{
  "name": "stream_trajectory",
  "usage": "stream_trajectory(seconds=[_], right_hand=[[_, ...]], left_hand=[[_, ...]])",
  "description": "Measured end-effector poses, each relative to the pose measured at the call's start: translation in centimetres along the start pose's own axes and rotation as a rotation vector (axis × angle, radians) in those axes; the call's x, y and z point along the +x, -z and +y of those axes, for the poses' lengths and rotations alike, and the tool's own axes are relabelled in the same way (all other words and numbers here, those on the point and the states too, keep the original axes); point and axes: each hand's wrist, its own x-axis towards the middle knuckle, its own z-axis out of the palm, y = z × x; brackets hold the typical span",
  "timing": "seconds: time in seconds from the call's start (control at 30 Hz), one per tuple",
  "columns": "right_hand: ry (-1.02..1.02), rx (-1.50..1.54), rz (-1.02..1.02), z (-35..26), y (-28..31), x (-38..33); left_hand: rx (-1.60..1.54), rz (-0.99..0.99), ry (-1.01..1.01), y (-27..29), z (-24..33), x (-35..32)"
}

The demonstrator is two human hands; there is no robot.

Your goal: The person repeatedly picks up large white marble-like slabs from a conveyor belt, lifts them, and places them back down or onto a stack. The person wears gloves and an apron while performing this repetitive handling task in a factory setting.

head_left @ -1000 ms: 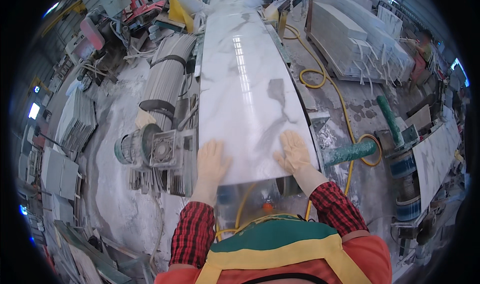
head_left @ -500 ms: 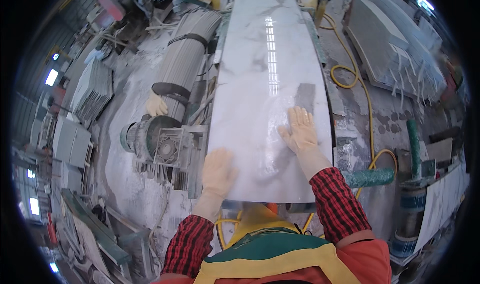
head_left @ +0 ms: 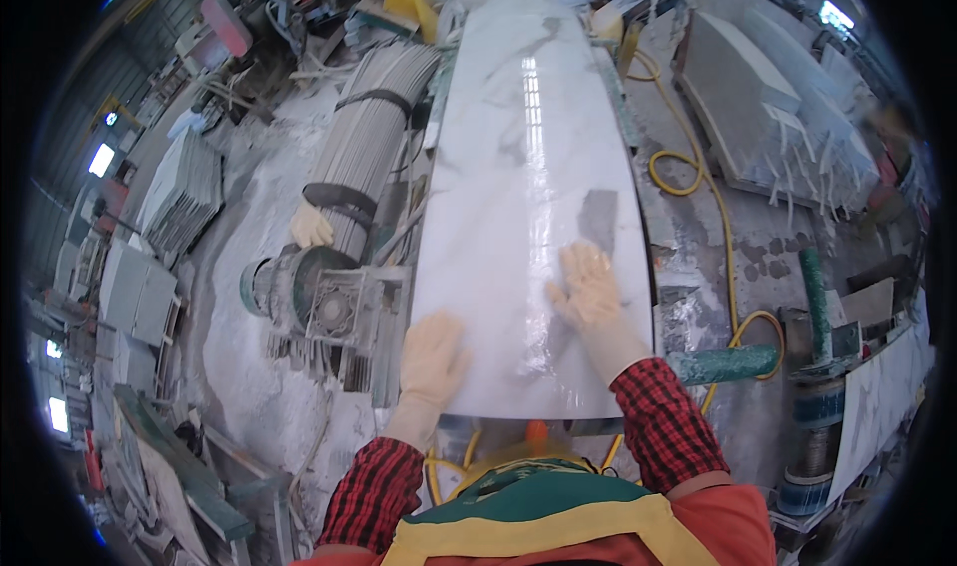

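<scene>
A long polished white stone slab (head_left: 498, 267) with grey veining stretches away from me, its near end just in front of my apron. My right hand (head_left: 590, 292), in a cream rubber glove, lies flat on the slab's right side, fingers forward and thumb apart. Just beyond its fingertips is a grey rectangular patch (head_left: 599, 217) on the slab; I cannot tell whether it is a mark or a thin piece. My left hand (head_left: 431, 359), gloved alike and slightly blurred, rests open at the slab's near left edge. Neither hand grips anything.
Left of the slab are a motor with gearbox (head_left: 309, 292), a strapped ribbed roll (head_left: 369, 137) and a spare glove (head_left: 311, 226). On the right, a yellow hose (head_left: 726, 237) loops over the floor past a green pipe (head_left: 723, 364). Stone slabs (head_left: 738, 97) stand at far right.
The whole view has shifted slightly, so the slab and surroundings sit lower in the picture. My right hand has slid a little toward me; my left stays by the edge.
</scene>
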Motion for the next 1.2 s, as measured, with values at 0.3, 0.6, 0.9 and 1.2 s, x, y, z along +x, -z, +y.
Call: stream_trajectory(seconds=[0.3, 0.6, 0.9, 1.2], right_hand=[[0.097, 0.138, 0.242, -0.6, -0.1, -2.8], [-0.025, 0.120, 0.271, 2.6, 1.3, -8.3], [-0.162, -0.029, 0.309, 1.7, 2.5, -20.8], [-0.137, -0.038, 0.166, -0.8, 5.0, -24.8]], left_hand=[[0.001, 0.051, -0.022, -0.2, -0.2, -0.7], [0.017, 0.033, -0.037, -1.0, -1.0, -2.2], [-0.022, 0.053, -0.028, -0.7, -0.4, -2.8], [-0.044, 0.102, -0.055, 0.3, -0.1, -3.3]])
